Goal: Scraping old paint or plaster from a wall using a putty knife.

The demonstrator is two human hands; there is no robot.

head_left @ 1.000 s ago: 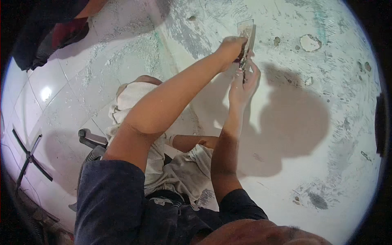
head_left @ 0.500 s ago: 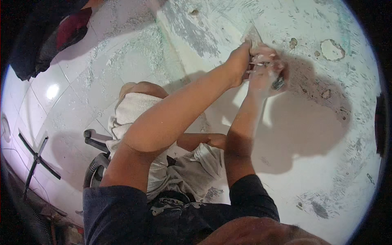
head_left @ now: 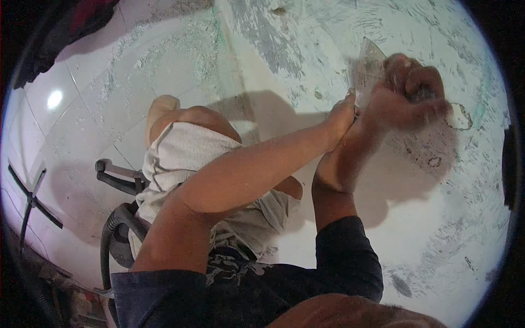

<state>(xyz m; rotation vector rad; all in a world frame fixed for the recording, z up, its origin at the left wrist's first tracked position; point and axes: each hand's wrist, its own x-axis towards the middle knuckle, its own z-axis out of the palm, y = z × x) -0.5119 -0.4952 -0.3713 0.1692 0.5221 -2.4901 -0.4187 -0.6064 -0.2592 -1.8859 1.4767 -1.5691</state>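
Note:
My right hand (head_left: 413,90) is closed in a fist in front of the white wall surface. A dark handle end shows in its curl, and a broad, thin scraper blade (head_left: 367,65) sticks out to the left of its knuckles. My left hand (head_left: 341,119) is just below the blade, by my right wrist. Its thumb points up along the blade's lower end. The other left fingers are mostly hidden behind my right forearm, so what they hold cannot be made out.
The patchy wall (head_left: 273,44) has grey scraped areas and a chipped hole (head_left: 460,117). Pale debris (head_left: 205,54) lies on the tiled floor (head_left: 46,115). My bent leg (head_left: 205,117) is beside the wall. A black chair arm (head_left: 117,177) and a black cross-shaped stand (head_left: 31,201) are at left.
My right hand has swung right and away from the left hand, turning its fist. The scraper blade has moved right too. The left hand has dropped slightly, and the view has shifted.

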